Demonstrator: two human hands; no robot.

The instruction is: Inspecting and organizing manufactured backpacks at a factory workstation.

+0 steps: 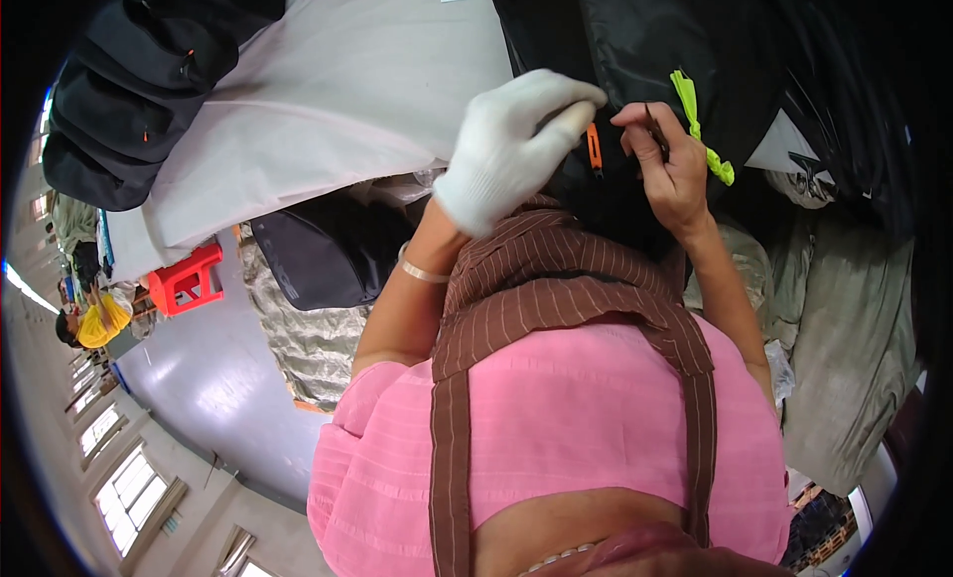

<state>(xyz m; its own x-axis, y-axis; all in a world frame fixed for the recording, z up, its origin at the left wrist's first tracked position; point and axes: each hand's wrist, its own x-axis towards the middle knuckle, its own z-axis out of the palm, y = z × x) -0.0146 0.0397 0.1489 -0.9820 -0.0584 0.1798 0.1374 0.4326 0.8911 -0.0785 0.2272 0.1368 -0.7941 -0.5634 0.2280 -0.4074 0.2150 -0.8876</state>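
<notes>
My left hand (pixel 516 140), in a white knit glove, is closed, with thumb and fingertips pinched together above black fabric (pixel 645 41). What it pinches, if anything, is too small to make out. To its right, my bare right hand (pixel 673 170) is curled around a slim dark tool (pixel 656 128), mostly hidden by the fingers. A knotted neon yellow-green strip (pixel 692 106) shows behind that hand; whether it is tied to the tool I cannot tell. Between the hands, an orange pull tab (pixel 595 148) lies against the black fabric.
Black bags (pixel 149 91) are piled at the far left beside a pale cloth-covered table (pixel 357 71). Below its edge sits another black bag (pixel 333 245). A red plastic stool (pixel 186 279) stands on the grey floor (pixel 218 379). Grey-green cloth (pixel 844 329) hangs at right. A person in yellow (pixel 102 322) is far left.
</notes>
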